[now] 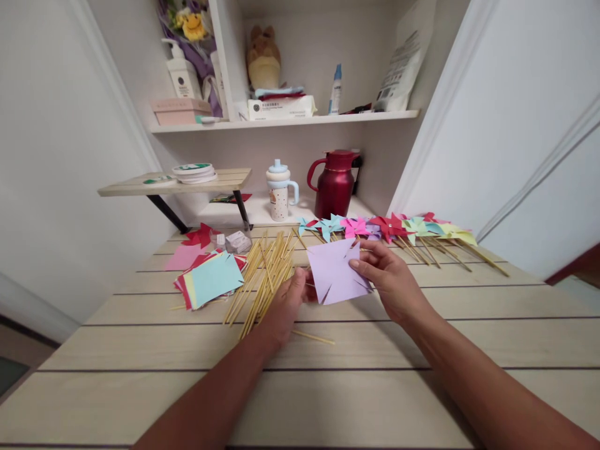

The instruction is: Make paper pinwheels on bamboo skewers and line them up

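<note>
A light purple paper square (335,272) with slits cut in from its corners is held up above the table. My right hand (387,278) pinches its right side, thumb on the front and fingers partly behind. At the left edge is my left hand (285,306), fingers curled, their tips partly hidden behind the paper. Beside that hand lies a loose heap of thin wooden sticks (265,269). Farther left rests a stack of coloured paper squares (215,279), light blue on top. Finished paper pinwheels (389,226) on sticks lie in a row at the back right.
A red pinwheel (199,235) and small clear boxes (237,242) lie behind the paper stack. A low wooden stand (229,180) holds rolls of tape (194,173). At the back stand a handled cup (280,197) and a red thermos jug (335,187), beneath a shelf (290,121).
</note>
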The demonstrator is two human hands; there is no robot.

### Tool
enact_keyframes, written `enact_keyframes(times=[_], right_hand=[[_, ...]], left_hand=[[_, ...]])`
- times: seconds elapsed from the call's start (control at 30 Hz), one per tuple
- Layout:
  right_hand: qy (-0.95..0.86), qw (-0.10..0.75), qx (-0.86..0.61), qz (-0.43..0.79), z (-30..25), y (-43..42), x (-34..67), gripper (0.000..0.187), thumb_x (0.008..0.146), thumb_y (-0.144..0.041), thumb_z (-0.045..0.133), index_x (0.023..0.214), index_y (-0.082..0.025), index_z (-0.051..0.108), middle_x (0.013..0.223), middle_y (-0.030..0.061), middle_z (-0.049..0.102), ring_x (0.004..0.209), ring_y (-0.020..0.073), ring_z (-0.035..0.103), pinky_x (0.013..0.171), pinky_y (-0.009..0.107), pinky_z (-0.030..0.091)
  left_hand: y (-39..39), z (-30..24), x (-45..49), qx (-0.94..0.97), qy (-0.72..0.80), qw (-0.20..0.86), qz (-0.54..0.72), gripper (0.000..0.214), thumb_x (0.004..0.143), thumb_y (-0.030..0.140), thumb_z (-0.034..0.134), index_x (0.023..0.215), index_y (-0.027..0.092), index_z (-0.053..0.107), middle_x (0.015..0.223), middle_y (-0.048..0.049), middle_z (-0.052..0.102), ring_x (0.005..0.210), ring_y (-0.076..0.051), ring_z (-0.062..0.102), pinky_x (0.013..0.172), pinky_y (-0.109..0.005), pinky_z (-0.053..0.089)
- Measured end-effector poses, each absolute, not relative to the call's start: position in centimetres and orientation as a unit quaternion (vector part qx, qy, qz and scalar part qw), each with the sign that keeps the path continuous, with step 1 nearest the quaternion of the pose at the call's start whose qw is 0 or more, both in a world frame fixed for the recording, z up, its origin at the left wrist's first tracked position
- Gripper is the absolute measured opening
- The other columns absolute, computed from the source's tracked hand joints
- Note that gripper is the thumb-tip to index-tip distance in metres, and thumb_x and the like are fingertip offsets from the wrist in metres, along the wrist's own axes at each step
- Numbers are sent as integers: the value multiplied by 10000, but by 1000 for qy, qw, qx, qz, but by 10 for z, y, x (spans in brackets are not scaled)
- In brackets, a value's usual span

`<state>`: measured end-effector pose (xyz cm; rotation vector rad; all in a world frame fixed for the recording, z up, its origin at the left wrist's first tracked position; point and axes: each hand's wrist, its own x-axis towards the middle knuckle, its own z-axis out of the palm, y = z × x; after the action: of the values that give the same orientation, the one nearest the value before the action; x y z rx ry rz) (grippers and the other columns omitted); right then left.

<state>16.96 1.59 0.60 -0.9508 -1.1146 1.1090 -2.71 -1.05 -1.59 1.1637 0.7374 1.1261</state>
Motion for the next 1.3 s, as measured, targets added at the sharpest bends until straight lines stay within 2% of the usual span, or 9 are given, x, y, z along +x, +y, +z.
enact_keyframes(times=[0.07,0.27,0.43,0.57,0.73,0.83,0.97,1.13,1.3], right_hand=[[-498,599,-407,477,6,15,170,430,660,-339,836,1034,-241,649,778,-17,646,669,145,577,588,265,431],[-562,556,-388,474,3,12,170,372,730,-329,799,1068,-244,671,843,4,662,704,154,581,598,277,435],[-579,548,-417,438,5,8,166,333,779,-402,761,1067,-252,692,817,3,645,728,164,560,619,284,425],[-543,544,-427,476,9,4,163,376,872,-539,629,1150,-291,676,1014,44,690,916,210,606,761,323,472],[-509,523,-400,554,4,-2,156,470,854,-566,646,1248,-313,614,1154,53,651,977,219,613,850,369,502],[-503,496,-381,596,-1,-4,150,556,835,-542,684,1315,-300,545,1081,48,675,941,222,652,916,411,487],[-497,494,-370,610,-7,-4,142,741,725,-395,830,1360,-278,465,867,-3,691,881,221,683,924,418,481],[-505,516,-413,556,-9,0,143,729,744,-393,814,1373,-263,467,632,-56,620,706,194,645,799,371,482],[-499,543,-425,524,-6,3,151,749,748,-390,803,1400,-263,458,623,-55,600,691,181,592,759,350,466]], left_hand=[[-11,-16,-27,514,321,624,492,584,911,659,435,1087,185,729,1031,-94,743,922,-226,673,860,-337,483],[-11,-17,-29,488,348,652,464,408,775,495,742,1004,157,746,942,-81,754,856,-220,678,862,-345,490],[-14,-12,-28,468,371,644,478,413,720,394,810,1054,156,758,1033,-99,767,896,-216,690,841,-323,497],[-14,-12,-26,435,378,628,523,407,695,389,831,1021,153,773,1066,-108,767,947,-227,692,895,-338,494],[-9,-18,-25,377,361,623,583,415,695,403,833,1011,142,768,1017,-113,770,921,-224,691,877,-339,501],[-5,-21,-27,352,358,612,611,396,701,394,830,995,138,767,1006,-111,768,903,-214,684,849,-324,504],[-3,-24,-28,354,345,610,619,415,725,395,815,1026,116,755,1038,-131,756,918,-225,676,869,-342,496],[-6,-27,-28,403,346,631,566,434,757,421,785,1061,114,744,1018,-136,751,933,-254,670,890,-380,484],[-8,-22,-25,427,305,658,541,485,825,482,706,1162,134,697,1122,-144,727,1027,-279,650,892,-390,481]])
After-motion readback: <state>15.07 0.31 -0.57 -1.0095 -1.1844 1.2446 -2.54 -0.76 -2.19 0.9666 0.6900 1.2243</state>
